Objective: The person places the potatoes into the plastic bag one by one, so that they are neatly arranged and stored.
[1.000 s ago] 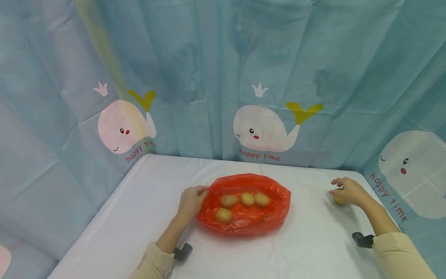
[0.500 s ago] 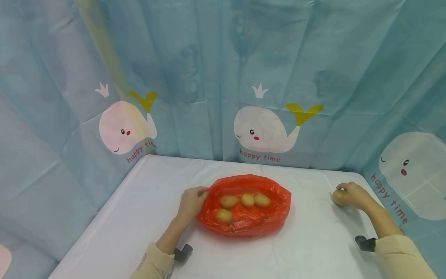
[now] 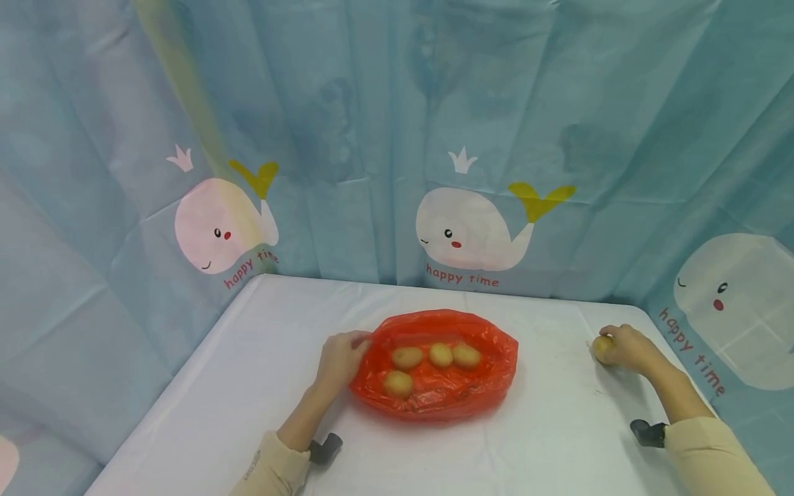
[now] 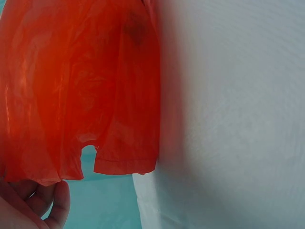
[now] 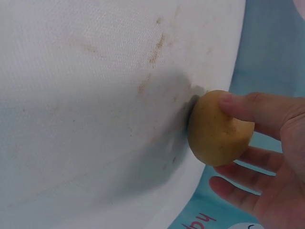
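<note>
A red plastic bag lies with its mouth spread wide near the middle of the table. Inside it rest several potatoes. My left hand pinches the bag's left rim; in the left wrist view the curled fingers meet the edge of the red plastic. Over at the right side of the table, my right hand grips a single potato between thumb and fingers. That potato sits at or just above the cloth; whether it touches is unclear.
A white cloth covers the table. Brown dirt specks mark the cloth by the right hand. Blue curtains printed with whales stand behind the table and along both sides.
My right hand has lowered and closed its thumb and fingers on the potato at the right. The left hand and the bag have stayed in place.
</note>
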### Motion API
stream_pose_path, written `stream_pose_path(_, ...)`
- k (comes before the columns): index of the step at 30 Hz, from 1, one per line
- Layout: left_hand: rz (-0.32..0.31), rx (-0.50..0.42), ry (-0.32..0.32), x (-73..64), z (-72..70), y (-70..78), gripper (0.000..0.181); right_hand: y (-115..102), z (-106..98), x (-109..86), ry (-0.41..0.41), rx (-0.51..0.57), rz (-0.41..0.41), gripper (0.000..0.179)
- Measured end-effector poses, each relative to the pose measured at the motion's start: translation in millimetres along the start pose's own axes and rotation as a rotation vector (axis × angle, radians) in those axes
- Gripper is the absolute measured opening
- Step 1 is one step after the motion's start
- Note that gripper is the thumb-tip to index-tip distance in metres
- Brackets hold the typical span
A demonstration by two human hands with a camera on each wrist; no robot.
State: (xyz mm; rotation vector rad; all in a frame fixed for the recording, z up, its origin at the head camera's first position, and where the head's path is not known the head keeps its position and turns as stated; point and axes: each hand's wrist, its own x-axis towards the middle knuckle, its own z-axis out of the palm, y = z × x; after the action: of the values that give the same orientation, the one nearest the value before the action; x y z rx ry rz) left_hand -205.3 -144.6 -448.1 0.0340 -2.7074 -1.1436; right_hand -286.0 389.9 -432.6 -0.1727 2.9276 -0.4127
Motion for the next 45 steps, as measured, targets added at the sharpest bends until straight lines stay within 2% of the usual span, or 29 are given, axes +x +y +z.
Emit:
stream_pose_path(10, -0.002, -0.010, -0.004, 1.2, -0.6, -0.2, 0.023, -0.7, 3.4, -2.4, 0.051, -0.009, -0.001, 0.060)
stream_pose_path(17, -0.006, -0.011, 0.001, 1.1, 0.2, -0.7, 0.022, -2.3, 2.1, -6.6, 0.043, -0.042, 0.013, 0.060)
stream_pose_path(25, 0.031, -0.016, 0.016, 1.3, -0.6, 4.2, 0.020, -0.7, -1.4, -9.6, 0.064, -0.052, 0.034, 0.067)
stream_pose_path(29, 0.010, -0.017, 0.012, 0.4, -1.8, 4.3, 0.021, -2.9, -1.3, -8.6, 0.075, -0.042, 0.024, 0.063)
stream_pose_path(35, 0.003, -0.016, -0.002, -1.1, -2.4, 3.5, 0.023, -6.0, 1.1, -7.4, 0.028, 0.001, -0.006, 0.052)
stream_pose_path(38, 0.008, -0.016, -0.003, -0.8, -2.5, 3.1, 0.022, -7.1, 0.6, -6.4, 0.034, 0.002, -0.020, 0.044)
stream_pose_path(42, 0.013, -0.014, 0.001, 0.9, -2.8, 2.9, 0.022, -6.8, 0.6, -3.8, 0.063, -0.002, 0.005, 0.038)
stream_pose_path(45, 0.020, -0.008, 0.005, 2.1, -2.8, 2.6, 0.022, -6.2, 1.6, -1.8, 0.072, 0.006, 0.036, 0.041)
